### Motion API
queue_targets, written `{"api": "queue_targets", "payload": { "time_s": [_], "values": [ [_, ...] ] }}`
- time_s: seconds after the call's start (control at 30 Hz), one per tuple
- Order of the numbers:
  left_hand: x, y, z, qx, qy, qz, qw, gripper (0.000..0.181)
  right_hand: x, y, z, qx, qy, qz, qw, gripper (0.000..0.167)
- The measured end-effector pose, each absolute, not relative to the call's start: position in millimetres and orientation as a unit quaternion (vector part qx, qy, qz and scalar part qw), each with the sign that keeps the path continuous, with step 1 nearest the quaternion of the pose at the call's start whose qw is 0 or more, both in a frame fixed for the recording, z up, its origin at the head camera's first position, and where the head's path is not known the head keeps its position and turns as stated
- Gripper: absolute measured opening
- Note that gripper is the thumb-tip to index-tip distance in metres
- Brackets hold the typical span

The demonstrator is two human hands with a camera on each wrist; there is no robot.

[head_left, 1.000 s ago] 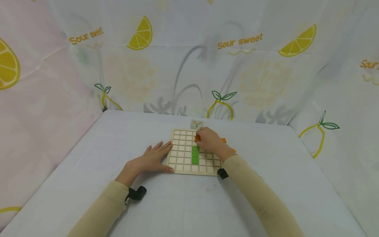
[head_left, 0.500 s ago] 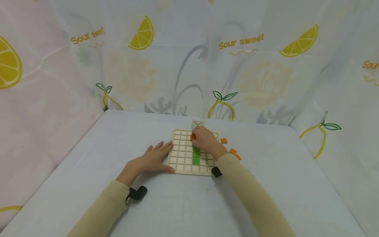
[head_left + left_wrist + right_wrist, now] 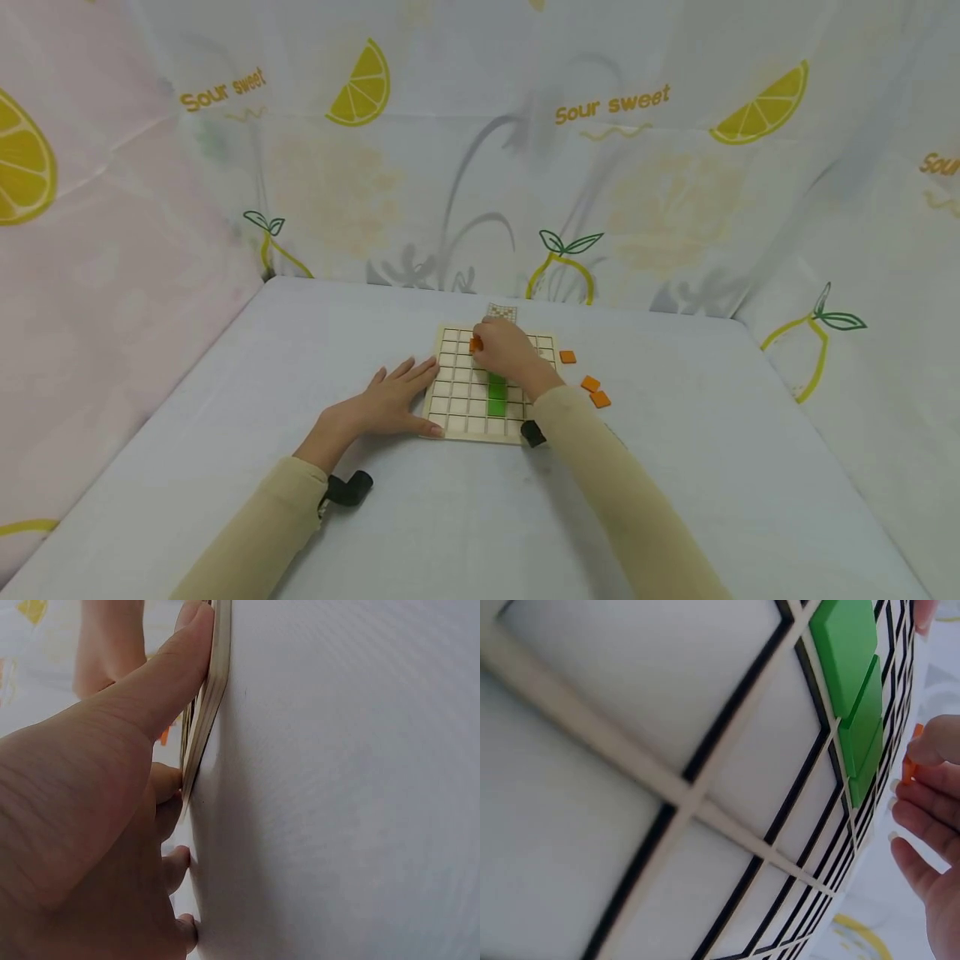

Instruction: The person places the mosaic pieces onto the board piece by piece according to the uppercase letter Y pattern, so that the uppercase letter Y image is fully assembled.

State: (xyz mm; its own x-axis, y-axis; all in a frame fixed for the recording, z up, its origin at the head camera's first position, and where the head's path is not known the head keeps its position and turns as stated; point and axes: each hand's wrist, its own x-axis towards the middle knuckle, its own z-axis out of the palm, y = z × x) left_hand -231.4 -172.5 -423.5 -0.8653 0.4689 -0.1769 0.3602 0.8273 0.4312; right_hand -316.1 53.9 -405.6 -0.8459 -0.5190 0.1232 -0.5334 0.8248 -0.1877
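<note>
A pale wooden grid board (image 3: 455,423) lies on the white table. Green square tiles (image 3: 497,396) stand in a column of its cells; the right wrist view shows three green tiles (image 3: 865,720) in a row. Over the board's far part, my right hand (image 3: 507,350) pinches an orange tile (image 3: 474,344) between thumb and finger. That orange tile (image 3: 910,759) also shows at the fingertips in the right wrist view. My left hand (image 3: 386,404) rests at the board's left edge with fingers spread, the thumb on the near left corner. The left wrist view shows the thumb along the board's edge (image 3: 210,697).
Three loose orange tiles lie right of the board: one tile (image 3: 567,357) near its far right corner, and two tiles (image 3: 590,383) closer in. A small printed grid card (image 3: 502,312) lies behind the board, partly covered by the right hand. Lemon-print cloth (image 3: 480,167) walls the table.
My right hand has moved left over the board with the orange tile, uncovering the loose orange tiles at the right. The left hand has stayed in place.
</note>
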Motion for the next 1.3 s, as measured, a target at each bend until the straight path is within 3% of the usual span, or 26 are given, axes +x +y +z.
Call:
{"api": "queue_targets", "payload": {
  "time_s": [1.3],
  "values": [
    [-232,-173,-425,0.222,0.947,0.188,0.136,0.112,-319,34,-407,0.27,-0.961,0.057,0.026,0.024]
  ]
}}
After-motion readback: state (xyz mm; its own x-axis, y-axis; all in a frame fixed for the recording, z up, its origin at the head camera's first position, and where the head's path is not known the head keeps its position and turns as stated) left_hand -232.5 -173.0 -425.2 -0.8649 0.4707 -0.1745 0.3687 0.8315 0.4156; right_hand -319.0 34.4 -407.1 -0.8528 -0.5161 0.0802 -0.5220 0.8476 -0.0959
